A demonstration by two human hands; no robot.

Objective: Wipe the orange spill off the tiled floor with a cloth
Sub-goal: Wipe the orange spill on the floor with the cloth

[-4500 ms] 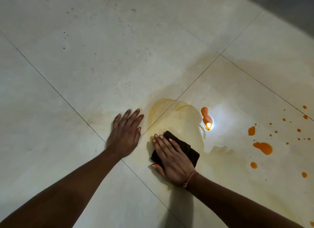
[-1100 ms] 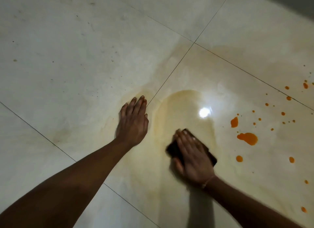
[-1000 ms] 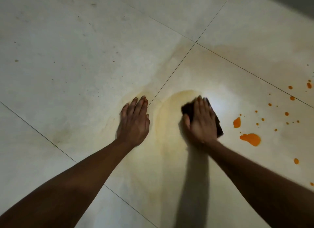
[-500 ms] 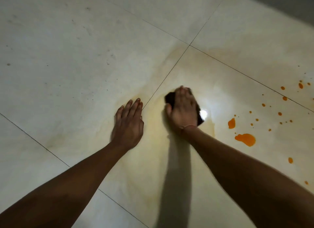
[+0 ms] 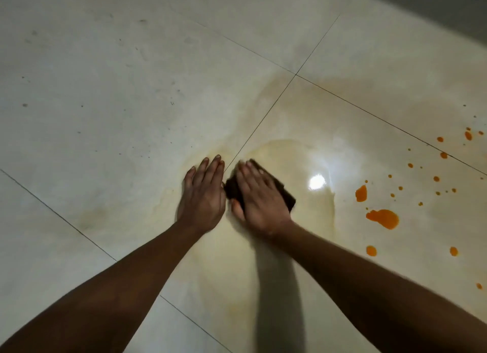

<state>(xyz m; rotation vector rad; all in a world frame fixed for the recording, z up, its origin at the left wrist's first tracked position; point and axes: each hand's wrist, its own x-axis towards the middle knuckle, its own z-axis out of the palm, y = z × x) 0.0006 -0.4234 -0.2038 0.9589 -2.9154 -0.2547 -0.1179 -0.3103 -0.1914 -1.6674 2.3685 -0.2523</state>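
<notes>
The dark cloth [image 5: 286, 194] lies flat on the tiled floor [image 5: 105, 89], inside a pale yellow smear. The right hand [image 5: 259, 198] presses it with straight fingers. The left hand [image 5: 203, 194] rests flat just beside. Orange spill [image 5: 383, 218] drops lie well right.

Smooth, glossy glazed finish on the pale cream tiled floor [image 5: 105, 115], reflecting a bright light spot [image 5: 317, 182], with thin dark grout lines [image 5: 261, 120] and small dull specks [image 5: 25, 105]. Dark, matt, soft fabric for the cloth [image 5: 287, 197], weave too blurred to tell. Wet, shiny thick drops of orange spill [image 5: 382, 218], plus a thin translucent yellowish film [image 5: 303, 163] smeared across the tile gloss.
</notes>
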